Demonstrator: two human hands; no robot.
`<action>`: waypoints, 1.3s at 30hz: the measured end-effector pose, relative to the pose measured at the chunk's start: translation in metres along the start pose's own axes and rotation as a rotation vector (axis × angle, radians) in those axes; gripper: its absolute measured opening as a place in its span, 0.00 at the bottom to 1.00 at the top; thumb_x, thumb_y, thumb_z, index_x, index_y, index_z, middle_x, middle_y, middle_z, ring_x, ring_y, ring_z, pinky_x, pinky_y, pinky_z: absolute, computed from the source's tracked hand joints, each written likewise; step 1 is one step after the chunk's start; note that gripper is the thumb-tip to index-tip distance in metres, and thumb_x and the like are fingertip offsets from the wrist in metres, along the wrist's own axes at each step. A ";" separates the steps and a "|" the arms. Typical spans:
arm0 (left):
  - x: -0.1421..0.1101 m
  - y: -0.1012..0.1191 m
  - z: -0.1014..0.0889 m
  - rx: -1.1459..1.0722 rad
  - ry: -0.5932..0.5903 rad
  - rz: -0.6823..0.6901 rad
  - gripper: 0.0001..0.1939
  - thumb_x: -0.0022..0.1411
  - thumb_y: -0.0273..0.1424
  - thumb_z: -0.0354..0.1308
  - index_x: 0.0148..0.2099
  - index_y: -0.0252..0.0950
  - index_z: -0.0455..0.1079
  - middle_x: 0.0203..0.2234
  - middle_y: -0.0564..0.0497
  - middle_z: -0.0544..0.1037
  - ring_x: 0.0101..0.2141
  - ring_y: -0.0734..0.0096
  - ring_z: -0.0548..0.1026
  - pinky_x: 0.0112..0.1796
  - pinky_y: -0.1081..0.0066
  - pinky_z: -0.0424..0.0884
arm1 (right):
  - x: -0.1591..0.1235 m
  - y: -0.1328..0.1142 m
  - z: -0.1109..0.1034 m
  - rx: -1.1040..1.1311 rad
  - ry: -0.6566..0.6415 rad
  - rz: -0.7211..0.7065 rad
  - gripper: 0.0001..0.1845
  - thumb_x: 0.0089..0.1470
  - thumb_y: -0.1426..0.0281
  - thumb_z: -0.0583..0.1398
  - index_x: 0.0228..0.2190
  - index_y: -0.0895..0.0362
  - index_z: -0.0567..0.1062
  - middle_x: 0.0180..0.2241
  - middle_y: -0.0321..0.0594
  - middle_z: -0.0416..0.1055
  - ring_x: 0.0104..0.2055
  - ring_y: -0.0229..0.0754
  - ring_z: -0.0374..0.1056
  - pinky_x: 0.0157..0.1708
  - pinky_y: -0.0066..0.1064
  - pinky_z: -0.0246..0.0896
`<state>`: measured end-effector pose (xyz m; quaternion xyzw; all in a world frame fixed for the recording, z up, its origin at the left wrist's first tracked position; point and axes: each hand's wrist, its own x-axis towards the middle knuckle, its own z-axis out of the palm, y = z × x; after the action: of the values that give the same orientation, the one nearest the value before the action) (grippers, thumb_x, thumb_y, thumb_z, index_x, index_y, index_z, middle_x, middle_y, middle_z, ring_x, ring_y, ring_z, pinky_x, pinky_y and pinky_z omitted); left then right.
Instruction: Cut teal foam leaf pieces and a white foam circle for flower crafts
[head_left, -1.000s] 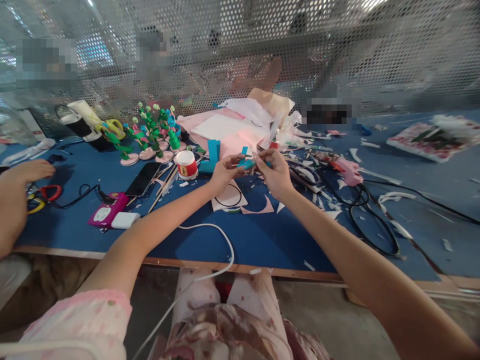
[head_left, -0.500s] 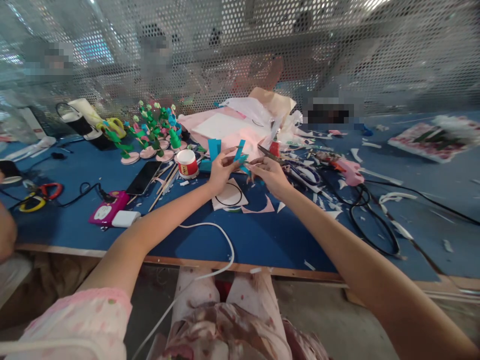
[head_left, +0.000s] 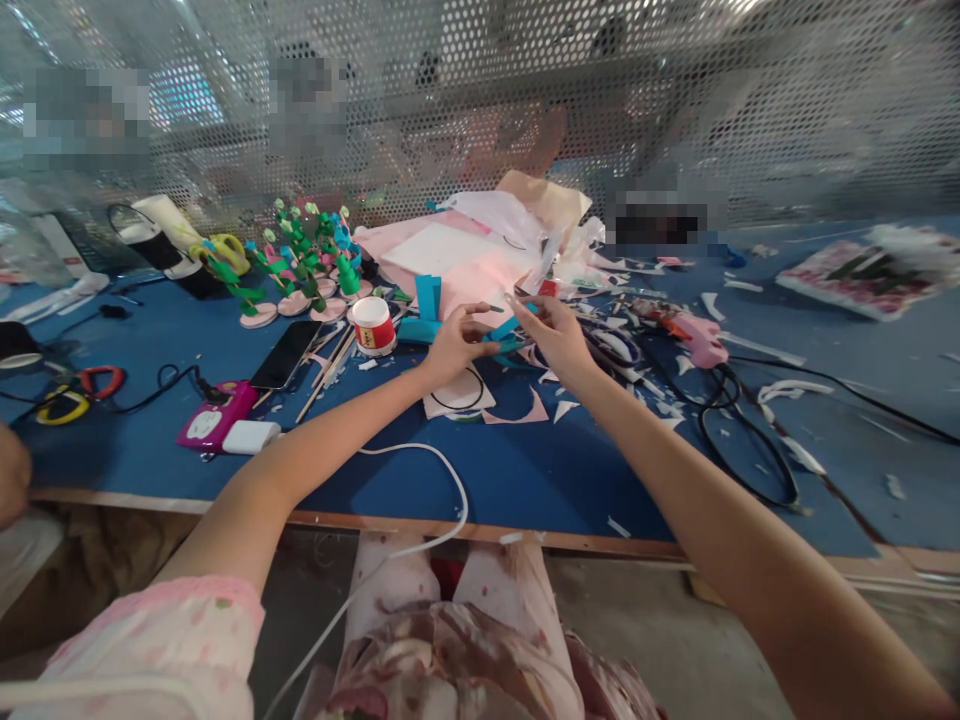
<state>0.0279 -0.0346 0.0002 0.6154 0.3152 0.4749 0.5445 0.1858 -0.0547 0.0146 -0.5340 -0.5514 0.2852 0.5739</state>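
A narrow blue strip (head_left: 511, 325) slants, partly hidden. It is well back from the table's near edge (head_left: 525, 537).

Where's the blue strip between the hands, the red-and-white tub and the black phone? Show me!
Blue strip (head_left: 506, 328): head view, its visible stretch between the hands.
Red-and-white tub (head_left: 379, 331): head view, its red side.
Black phone (head_left: 286, 356): head view, middle of its dark screen.

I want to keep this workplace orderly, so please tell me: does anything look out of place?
Yes. Pale scraps lie scattered right of the right hand, mixed around the pink glue gun and its looping black cord. Also, a white cable hangs over the table's front edge, where it might snag.
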 end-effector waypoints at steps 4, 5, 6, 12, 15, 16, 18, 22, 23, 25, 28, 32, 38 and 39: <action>0.000 0.000 0.000 0.040 -0.031 0.011 0.30 0.36 0.29 0.71 0.42 0.34 0.63 0.31 0.52 0.74 0.35 0.71 0.74 0.38 0.70 0.68 | 0.001 0.002 -0.004 -0.100 -0.010 -0.065 0.13 0.41 0.61 0.63 0.23 0.59 0.75 0.16 0.33 0.60 0.20 0.34 0.55 0.21 0.29 0.50; 0.001 -0.001 0.000 0.034 -0.037 0.006 0.30 0.36 0.29 0.71 0.42 0.34 0.62 0.31 0.52 0.74 0.35 0.71 0.74 0.38 0.70 0.69 | 0.001 0.003 -0.005 -0.099 0.014 -0.078 0.13 0.40 0.60 0.64 0.21 0.59 0.75 0.15 0.33 0.60 0.19 0.34 0.55 0.21 0.29 0.49; 0.001 -0.001 0.000 0.028 -0.040 -0.003 0.30 0.36 0.29 0.71 0.42 0.34 0.62 0.30 0.52 0.74 0.35 0.71 0.75 0.38 0.69 0.69 | 0.000 0.004 -0.006 -0.099 0.047 -0.096 0.14 0.39 0.60 0.64 0.19 0.59 0.75 0.15 0.33 0.60 0.19 0.34 0.54 0.21 0.29 0.49; 0.001 -0.001 0.000 0.017 -0.052 -0.054 0.31 0.35 0.28 0.71 0.42 0.34 0.61 0.29 0.53 0.74 0.32 0.73 0.74 0.35 0.71 0.70 | -0.003 0.002 -0.004 -0.197 0.003 -0.201 0.18 0.37 0.56 0.65 0.16 0.58 0.73 0.16 0.36 0.62 0.20 0.35 0.56 0.22 0.31 0.50; 0.001 0.000 0.001 0.024 -0.061 -0.051 0.31 0.34 0.25 0.71 0.41 0.34 0.61 0.28 0.54 0.73 0.32 0.74 0.74 0.34 0.72 0.69 | -0.007 -0.004 -0.003 -0.259 -0.006 -0.249 0.17 0.38 0.56 0.65 0.15 0.58 0.73 0.17 0.36 0.62 0.21 0.35 0.56 0.22 0.30 0.49; 0.001 0.000 0.001 0.021 -0.062 -0.051 0.30 0.33 0.25 0.70 0.41 0.34 0.61 0.29 0.54 0.73 0.32 0.73 0.74 0.34 0.72 0.69 | -0.008 -0.006 -0.003 -0.274 0.013 -0.254 0.17 0.39 0.57 0.65 0.16 0.58 0.73 0.17 0.36 0.61 0.21 0.35 0.55 0.22 0.30 0.49; 0.001 0.001 0.002 0.013 -0.066 -0.051 0.29 0.33 0.25 0.70 0.40 0.34 0.62 0.30 0.54 0.72 0.33 0.73 0.74 0.34 0.72 0.69 | -0.009 -0.008 -0.004 -0.300 0.070 -0.264 0.17 0.40 0.56 0.65 0.16 0.57 0.73 0.18 0.36 0.61 0.21 0.36 0.56 0.23 0.31 0.50; 0.001 0.000 0.002 0.014 -0.091 -0.050 0.29 0.34 0.27 0.71 0.41 0.34 0.62 0.31 0.52 0.72 0.33 0.73 0.74 0.35 0.71 0.69 | -0.008 -0.010 -0.007 -0.314 0.054 -0.296 0.18 0.41 0.55 0.64 0.16 0.57 0.71 0.18 0.38 0.63 0.22 0.37 0.57 0.24 0.32 0.52; 0.001 0.000 0.002 0.014 -0.099 -0.053 0.30 0.34 0.28 0.71 0.41 0.34 0.62 0.31 0.52 0.72 0.33 0.72 0.74 0.35 0.70 0.69 | -0.008 -0.011 -0.008 -0.308 0.013 -0.283 0.19 0.41 0.55 0.64 0.16 0.56 0.70 0.16 0.37 0.63 0.21 0.37 0.57 0.23 0.31 0.51; 0.001 0.000 0.001 0.017 -0.113 -0.060 0.30 0.34 0.28 0.71 0.41 0.33 0.62 0.30 0.52 0.73 0.33 0.72 0.74 0.34 0.70 0.69 | -0.008 -0.011 -0.007 -0.264 -0.081 -0.223 0.20 0.39 0.54 0.65 0.15 0.56 0.69 0.14 0.35 0.62 0.18 0.36 0.56 0.20 0.30 0.50; 0.001 0.000 0.002 0.029 -0.124 -0.068 0.30 0.33 0.27 0.71 0.40 0.33 0.64 0.29 0.53 0.73 0.30 0.75 0.73 0.33 0.73 0.69 | -0.008 -0.011 -0.006 -0.157 -0.180 -0.134 0.22 0.37 0.51 0.65 0.17 0.57 0.68 0.13 0.35 0.62 0.17 0.35 0.57 0.18 0.29 0.49; 0.001 0.000 0.002 0.015 -0.142 -0.080 0.28 0.34 0.28 0.71 0.39 0.33 0.64 0.31 0.52 0.73 0.28 0.78 0.73 0.31 0.74 0.69 | -0.005 -0.012 -0.009 -0.222 -0.149 -0.175 0.24 0.39 0.49 0.63 0.16 0.57 0.68 0.14 0.35 0.62 0.17 0.35 0.55 0.19 0.29 0.47; 0.001 0.000 0.003 0.012 -0.175 -0.087 0.28 0.36 0.28 0.70 0.41 0.33 0.63 0.27 0.54 0.73 0.26 0.78 0.73 0.30 0.74 0.69 | 0.003 -0.010 -0.017 -0.353 -0.133 -0.275 0.25 0.43 0.49 0.60 0.13 0.57 0.65 0.13 0.34 0.58 0.18 0.33 0.52 0.22 0.29 0.46; 0.001 0.000 0.003 0.008 -0.197 -0.090 0.28 0.37 0.28 0.70 0.41 0.33 0.63 0.27 0.54 0.73 0.27 0.77 0.73 0.30 0.74 0.69 | 0.004 -0.010 -0.017 -0.360 -0.142 -0.281 0.25 0.43 0.49 0.60 0.14 0.57 0.66 0.13 0.34 0.59 0.18 0.34 0.52 0.22 0.29 0.46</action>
<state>0.0308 -0.0349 0.0001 0.6466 0.2893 0.3860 0.5910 0.2001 -0.0591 0.0286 -0.5243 -0.7011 0.1365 0.4636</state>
